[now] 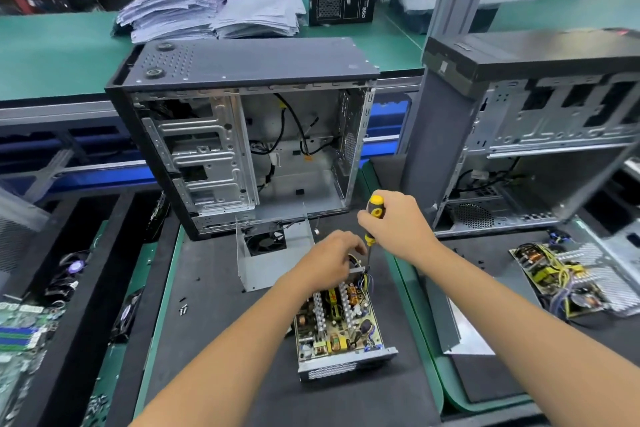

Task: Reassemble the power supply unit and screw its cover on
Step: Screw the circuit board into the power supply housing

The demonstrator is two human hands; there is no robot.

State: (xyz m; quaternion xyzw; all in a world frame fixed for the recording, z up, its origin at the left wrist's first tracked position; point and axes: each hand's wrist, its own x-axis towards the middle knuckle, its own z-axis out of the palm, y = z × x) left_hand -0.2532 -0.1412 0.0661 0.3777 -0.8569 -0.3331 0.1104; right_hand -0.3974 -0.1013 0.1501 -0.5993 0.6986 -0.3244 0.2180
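The open power supply unit (pixel 341 326), a grey metal tray carrying a yellowish circuit board crowded with silver heat sinks and coils, is seen lying flat on the dark work mat (pixel 221 340), directly under and just in front of both hands. A yellow-and-black-handled screwdriver (pixel 373 220) is gripped in the right hand (pixel 394 222), fingers curled round the handle, and is held nearly upright with its shaft pointing down at the far right corner of the unit, where coloured wires are bunched. The tip itself is hidden among those wires. The left hand (pixel 329 262) is laid over the far edge of the unit, just beside the screwdriver shaft, fingers bent downward; whether something small is pinched there cannot be told. The unit's cover (pixel 266 253), a bent grey sheet-metal shell with a black fan mounted in it, is found standing on the mat just beyond the left hand, apart from the tray. A few small dark screws (pixel 183 309) are scattered on the mat to the left. Behind the cover an open black-and-silver computer tower case (pixel 239 135) is stood upright. A second exposed power supply board (pixel 557 281) with yellow wires is seen well off to the right.
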